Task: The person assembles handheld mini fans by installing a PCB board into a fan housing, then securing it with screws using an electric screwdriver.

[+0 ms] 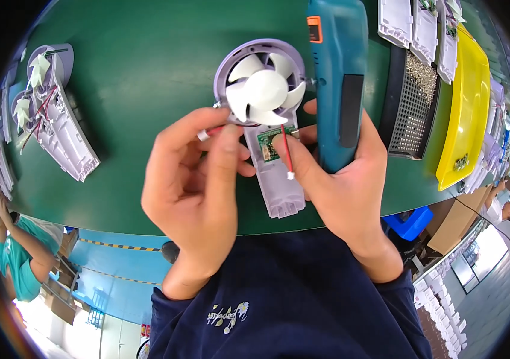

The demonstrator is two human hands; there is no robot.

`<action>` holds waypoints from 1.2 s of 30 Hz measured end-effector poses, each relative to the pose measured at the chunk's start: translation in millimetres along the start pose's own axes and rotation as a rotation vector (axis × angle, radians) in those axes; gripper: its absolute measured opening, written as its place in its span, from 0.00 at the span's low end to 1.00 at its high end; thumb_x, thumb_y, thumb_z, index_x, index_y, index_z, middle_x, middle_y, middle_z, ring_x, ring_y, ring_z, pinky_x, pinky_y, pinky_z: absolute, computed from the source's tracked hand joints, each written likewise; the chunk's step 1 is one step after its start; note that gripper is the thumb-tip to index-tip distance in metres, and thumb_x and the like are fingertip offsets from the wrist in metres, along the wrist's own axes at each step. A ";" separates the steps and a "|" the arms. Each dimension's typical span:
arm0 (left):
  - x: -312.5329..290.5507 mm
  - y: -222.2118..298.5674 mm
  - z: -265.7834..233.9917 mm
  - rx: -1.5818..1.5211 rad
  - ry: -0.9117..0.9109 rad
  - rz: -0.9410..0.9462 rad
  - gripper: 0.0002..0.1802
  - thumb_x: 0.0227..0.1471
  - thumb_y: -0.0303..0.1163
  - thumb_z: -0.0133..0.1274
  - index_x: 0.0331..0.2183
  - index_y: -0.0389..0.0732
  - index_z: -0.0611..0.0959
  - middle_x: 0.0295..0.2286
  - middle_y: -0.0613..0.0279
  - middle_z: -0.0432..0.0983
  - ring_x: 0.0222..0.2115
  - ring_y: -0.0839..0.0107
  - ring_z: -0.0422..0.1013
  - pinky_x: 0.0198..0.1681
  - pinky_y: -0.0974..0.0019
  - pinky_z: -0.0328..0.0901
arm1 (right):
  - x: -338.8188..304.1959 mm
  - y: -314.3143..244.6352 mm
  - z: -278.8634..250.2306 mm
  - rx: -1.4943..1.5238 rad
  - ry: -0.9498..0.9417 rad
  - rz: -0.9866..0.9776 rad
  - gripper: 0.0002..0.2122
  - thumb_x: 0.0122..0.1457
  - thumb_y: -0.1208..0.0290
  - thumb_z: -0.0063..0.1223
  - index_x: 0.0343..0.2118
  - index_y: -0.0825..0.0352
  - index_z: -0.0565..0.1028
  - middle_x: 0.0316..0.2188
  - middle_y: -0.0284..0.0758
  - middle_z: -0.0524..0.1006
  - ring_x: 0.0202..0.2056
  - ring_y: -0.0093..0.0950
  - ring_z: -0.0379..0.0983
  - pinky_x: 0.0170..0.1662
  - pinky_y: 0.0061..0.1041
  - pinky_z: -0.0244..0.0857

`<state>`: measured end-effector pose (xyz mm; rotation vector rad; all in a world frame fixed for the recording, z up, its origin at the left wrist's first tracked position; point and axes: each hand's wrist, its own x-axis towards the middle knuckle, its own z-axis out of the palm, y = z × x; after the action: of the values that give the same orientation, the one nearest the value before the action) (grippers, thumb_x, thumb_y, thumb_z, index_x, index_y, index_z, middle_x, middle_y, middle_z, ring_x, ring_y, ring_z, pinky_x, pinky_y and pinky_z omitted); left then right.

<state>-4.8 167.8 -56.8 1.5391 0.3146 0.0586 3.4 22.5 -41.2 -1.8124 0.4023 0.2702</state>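
Observation:
A lilac handheld fan housing (280, 190) lies in front of me with its round head away from me. White fan blades (265, 90) sit inside the ring. A green circuit board (265, 151) lies in the handle, and a red wire with a small white plug (291, 175) hangs over it. My left hand (198, 173) pinches a wire lead with a white plug (203, 136) at the ring's lower left. My right hand (345, 173) is wrapped round a teal electric screwdriver (334, 78), its thumb over the circuit board. The screwdriver's tip is hard to make out.
A black perforated tray (410, 107) of small screws stands at right, beside a yellow tray (467, 107). Several lilac shells (425, 33) lie behind and over the screw tray. Open fan housings (66, 125) lie at left. A person (27, 257) works at the far left.

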 end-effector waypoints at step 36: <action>-2.9 4.4 -7.5 0.346 -0.252 0.116 0.19 0.41 0.15 0.65 0.39 0.36 0.86 0.35 0.57 0.79 0.29 0.70 0.77 0.32 0.71 0.73 | 0.1 -0.4 -13.8 0.089 -0.067 0.086 0.15 0.54 0.75 0.65 0.41 0.71 0.72 0.27 0.31 0.78 0.29 0.16 0.74 0.33 0.19 0.69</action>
<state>-8.7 174.6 -52.0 1.8849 0.0335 -0.1035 3.3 9.3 -37.2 -1.6967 0.4390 0.3658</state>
